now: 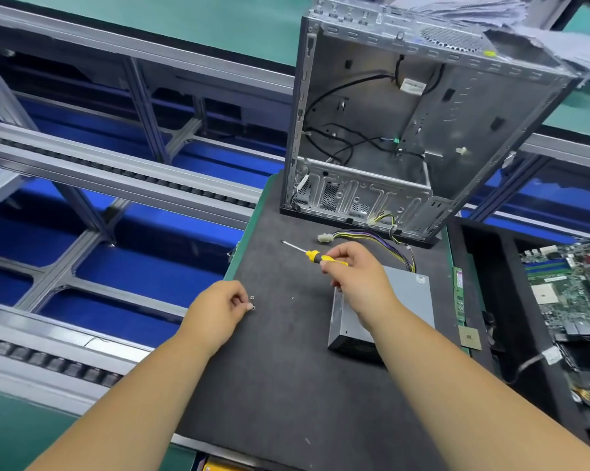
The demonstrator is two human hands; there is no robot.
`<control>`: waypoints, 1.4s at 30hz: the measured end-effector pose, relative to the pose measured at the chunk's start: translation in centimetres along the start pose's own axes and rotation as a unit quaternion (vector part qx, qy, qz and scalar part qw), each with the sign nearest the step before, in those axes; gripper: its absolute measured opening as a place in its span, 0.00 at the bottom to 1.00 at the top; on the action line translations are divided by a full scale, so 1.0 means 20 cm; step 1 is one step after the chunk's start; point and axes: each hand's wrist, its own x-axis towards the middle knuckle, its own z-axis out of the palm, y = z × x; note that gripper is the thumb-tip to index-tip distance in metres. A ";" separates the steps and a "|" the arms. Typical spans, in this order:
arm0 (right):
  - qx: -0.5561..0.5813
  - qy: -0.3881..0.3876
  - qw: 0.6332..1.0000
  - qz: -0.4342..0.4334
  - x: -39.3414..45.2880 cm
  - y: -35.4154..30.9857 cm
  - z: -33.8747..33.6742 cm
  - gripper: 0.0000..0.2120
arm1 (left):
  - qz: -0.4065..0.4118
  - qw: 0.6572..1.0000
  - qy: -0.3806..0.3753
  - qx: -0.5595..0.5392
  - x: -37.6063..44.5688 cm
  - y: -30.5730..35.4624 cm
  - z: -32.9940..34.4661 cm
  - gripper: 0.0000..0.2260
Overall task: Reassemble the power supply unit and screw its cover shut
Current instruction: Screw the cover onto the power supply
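Grey sheet metal marks our power supply unit, lying on the dark foam mat just in front of the open computer case, its cable bundle trailing toward the case. Our right hand is curled around the yellow-handled screwdriver, blade pointing away to the left, held above the unit. Our left hand reaches down to the mat, fingertips closing on one of two small screws lying close together. We judge the main risk to be the screw slipping from that pinch and rolling off the mat's near edge toward the conveyor rails, since the pair sits not far from it. A second risk: the screwdriver tip could skate off a screw head if the cover is not seated squarely. Whether the cover sits flush we cannot tell, because our right wrist hides much of the top face. The screw holes are too small to make out, and the motherboard at right is cut off by the frame.
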 end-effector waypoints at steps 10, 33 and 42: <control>0.102 0.015 0.991 -0.084 -0.12 -0.18 0.01 0.07 | -0.126 0.731 -0.069 -0.667 0.04 0.14 -0.11 0.05; 0.069 0.016 0.988 -0.135 -0.27 -0.28 -0.05 0.03 | -0.099 0.729 -0.124 -0.665 -0.01 0.31 -0.08 0.06; 0.119 0.022 0.983 -0.135 -0.25 -0.20 -0.32 0.06 | -0.088 0.771 -0.121 -0.619 -0.02 0.51 0.03 0.04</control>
